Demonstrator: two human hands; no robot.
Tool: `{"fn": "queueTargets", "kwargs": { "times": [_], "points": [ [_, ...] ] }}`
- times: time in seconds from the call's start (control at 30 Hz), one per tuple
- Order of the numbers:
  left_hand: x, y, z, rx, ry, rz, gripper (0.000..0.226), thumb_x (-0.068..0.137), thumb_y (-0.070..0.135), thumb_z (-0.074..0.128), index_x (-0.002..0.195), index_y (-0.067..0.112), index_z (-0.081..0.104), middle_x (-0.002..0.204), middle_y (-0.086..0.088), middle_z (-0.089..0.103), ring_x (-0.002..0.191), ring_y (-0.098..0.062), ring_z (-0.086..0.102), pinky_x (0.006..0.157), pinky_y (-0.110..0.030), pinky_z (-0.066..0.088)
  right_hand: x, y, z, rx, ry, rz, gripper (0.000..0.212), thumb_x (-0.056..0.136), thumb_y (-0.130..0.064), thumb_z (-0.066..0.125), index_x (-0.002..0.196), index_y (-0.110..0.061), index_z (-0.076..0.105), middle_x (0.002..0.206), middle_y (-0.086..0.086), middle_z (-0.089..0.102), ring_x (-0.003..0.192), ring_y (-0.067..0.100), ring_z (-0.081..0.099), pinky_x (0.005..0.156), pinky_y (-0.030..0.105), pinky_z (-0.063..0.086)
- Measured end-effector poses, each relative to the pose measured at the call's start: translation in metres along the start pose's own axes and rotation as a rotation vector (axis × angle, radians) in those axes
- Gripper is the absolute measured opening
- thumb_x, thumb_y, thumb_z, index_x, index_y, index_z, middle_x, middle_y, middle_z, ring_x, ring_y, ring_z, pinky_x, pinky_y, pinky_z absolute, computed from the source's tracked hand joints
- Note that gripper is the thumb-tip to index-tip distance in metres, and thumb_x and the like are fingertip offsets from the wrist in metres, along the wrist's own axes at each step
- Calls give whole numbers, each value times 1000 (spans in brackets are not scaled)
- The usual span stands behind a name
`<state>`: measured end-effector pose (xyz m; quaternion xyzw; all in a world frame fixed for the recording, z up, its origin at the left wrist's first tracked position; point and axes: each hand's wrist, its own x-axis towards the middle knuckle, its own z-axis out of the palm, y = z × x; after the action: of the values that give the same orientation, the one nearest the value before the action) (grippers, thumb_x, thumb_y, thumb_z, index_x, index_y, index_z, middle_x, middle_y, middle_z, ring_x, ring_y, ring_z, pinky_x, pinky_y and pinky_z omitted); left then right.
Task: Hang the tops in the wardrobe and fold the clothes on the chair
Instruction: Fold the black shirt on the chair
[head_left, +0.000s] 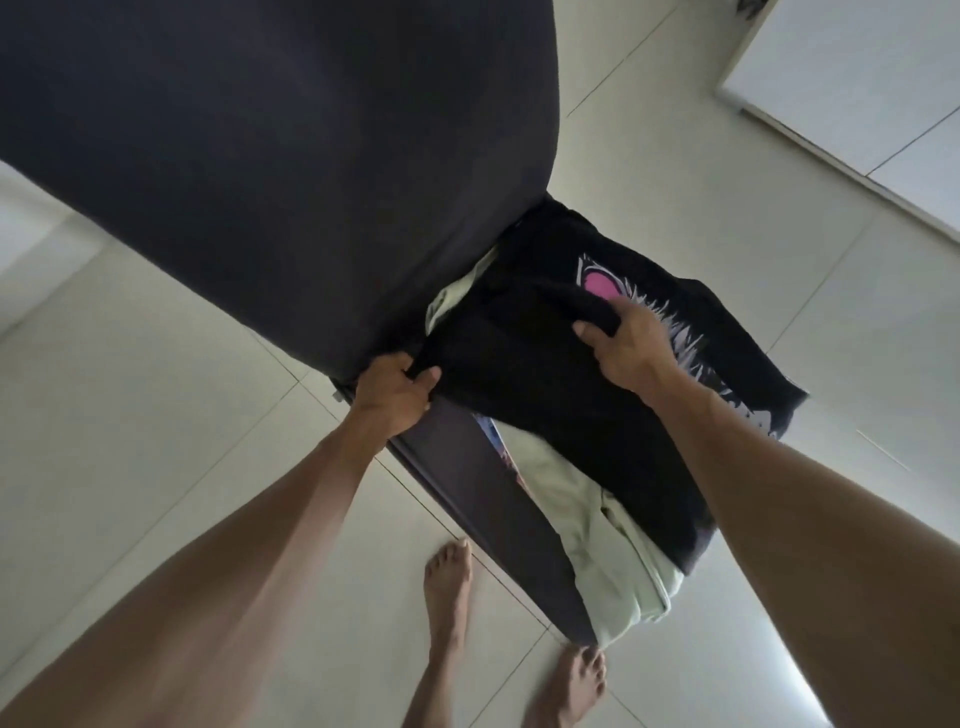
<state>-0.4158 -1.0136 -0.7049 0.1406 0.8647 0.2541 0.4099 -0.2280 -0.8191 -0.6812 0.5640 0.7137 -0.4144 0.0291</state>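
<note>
The black printed top (545, 395) is lying on the chair (457, 467) over a pale garment (613, 561). Its near edge is being pinched by the left hand (396, 392), a raised fold by the right hand (626, 348). Both pinches are probably best being lifted level, keeping the pale layer undisturbed. Open tiled floor (156, 415) is lying outward of both grips.

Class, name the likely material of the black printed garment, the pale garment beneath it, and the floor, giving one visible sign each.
Black printed garment: soft matte knit, probably cotton; it bunches.
Pale garment: heavier woven cloth, perhaps; stitched seams.
Floor: glossy tile; grout lines.
</note>
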Motion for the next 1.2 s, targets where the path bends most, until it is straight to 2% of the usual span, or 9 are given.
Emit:
{"fn": "queueTargets", "kwargs": {
  "times": [0.2,0.33,0.43,0.57,0.67,0.73,0.87,1.03,1.2],
  "points": [
    [-1,11,2,-129,182,-23,19,93,36,67,87,23,55,85,-4,72,70,-8,66,66,-22,51,-1,13,-9,-44,72,10,42,96,-42,62,124,-14,47,103,5,51,92,26,51,77,36,39],
    [-1,16,20,-391,326,-162,30,82,34,76,108,24,65,105,-5,70,90,-25,70,84,-40,61,-9,21,-7,-16,82,0,51,92,-36,69,133,-18,44,108,1,51,93,22,50,79,37,42],
    [-3,26,28,-447,425,-255,43,90,21,69,131,17,58,122,-1,60,102,-22,64,89,-24,50,-13,29,-9,25,113,46,50,91,-40,69,131,-23,45,111,4,56,92,24,54,76,37,44],
    [-4,37,33,-372,474,-340,51,91,8,62,140,5,48,139,-14,54,120,-29,58,85,-22,43,-14,39,-13,9,63,77,46,88,-44,71,124,-19,56,113,5,61,93,23,58,78,35,47],
    [-16,53,36,-112,503,-356,63,84,15,66,139,1,37,145,-18,43,133,-35,43,103,-42,42,-12,31,-16,68,60,54,49,89,-42,72,128,-18,55,113,2,58,95,19,54,81,33,44],
    [-24,60,41,96,569,-147,51,84,23,65,129,10,44,138,-14,44,131,-34,39,103,-47,38,-8,20,-16,79,37,3,51,89,-39,72,131,-17,52,111,-2,54,96,18,52,81,33,43],
    [-21,71,61,415,212,505,34,94,31,61,125,21,53,124,-5,50,119,-27,45,96,-45,44,6,3,-15,230,9,73,30,89,-31,73,112,-15,62,103,3,65,91,20,64,81,37,56],
    [-8,67,74,613,-12,406,59,92,40,66,142,34,36,134,-5,41,124,-27,39,99,-48,43,22,3,-22,723,9,283,17,89,-18,71,104,-12,65,101,13,72,92,28,71,76,46,63],
    [-1,62,74,624,-9,402,80,86,44,71,149,39,22,134,-6,38,122,-29,39,99,-51,44,29,1,-26,950,-175,318,54,74,-6,84,122,-14,62,114,16,70,96,32,73,78,52,61]
  ]
}}
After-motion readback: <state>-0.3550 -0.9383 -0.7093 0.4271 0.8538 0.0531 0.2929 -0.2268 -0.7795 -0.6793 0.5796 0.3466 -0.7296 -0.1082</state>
